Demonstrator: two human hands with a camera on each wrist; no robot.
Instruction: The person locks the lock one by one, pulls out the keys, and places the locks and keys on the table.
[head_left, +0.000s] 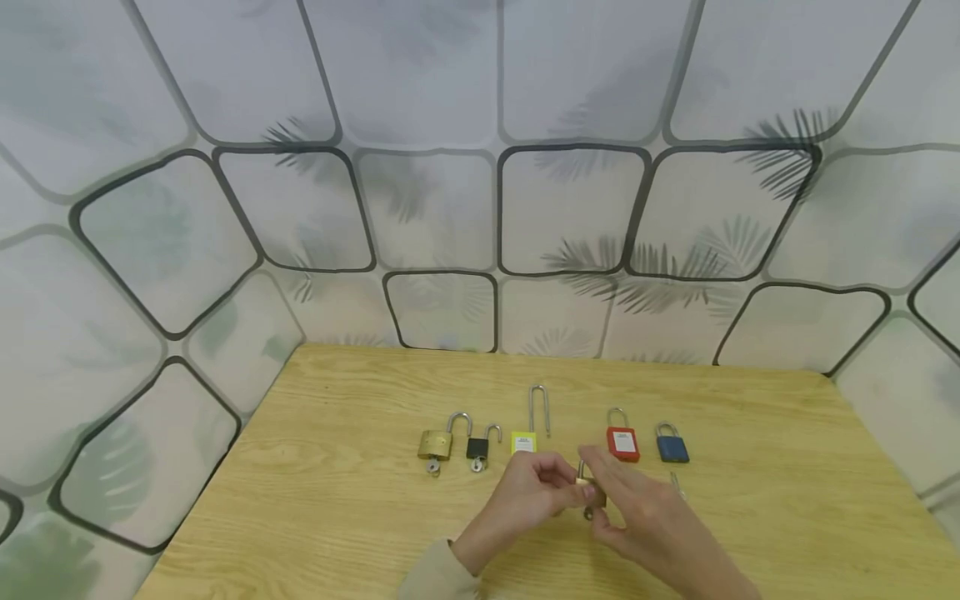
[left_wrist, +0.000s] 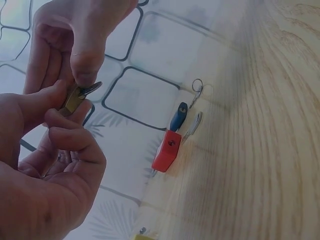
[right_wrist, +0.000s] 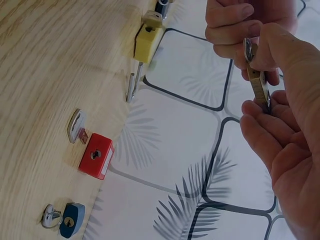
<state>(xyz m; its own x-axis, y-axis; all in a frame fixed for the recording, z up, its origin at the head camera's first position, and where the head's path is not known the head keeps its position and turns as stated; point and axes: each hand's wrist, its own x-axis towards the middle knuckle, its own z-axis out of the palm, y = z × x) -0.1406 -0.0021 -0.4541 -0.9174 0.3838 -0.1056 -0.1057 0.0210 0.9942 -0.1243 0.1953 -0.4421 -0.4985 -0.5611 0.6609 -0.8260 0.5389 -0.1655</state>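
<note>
Both hands meet at a small brass padlock, with a key in its bottom end. My left hand pinches the brass body between thumb and fingers. From the other side, my right hand holds the padlock end to end: its fingers lie against the shackle, and its thumb is at the key end. Part of the shackle is hidden behind the right fingers. Beyond the hands stand a yellow padlock with a long raised shackle and a red padlock.
Left in the row lie a larger brass padlock and a black padlock, both with shackles open and keys attached. A blue padlock is at the right. Loose keys lie near the red one. A patterned wall cloth borders the wooden table.
</note>
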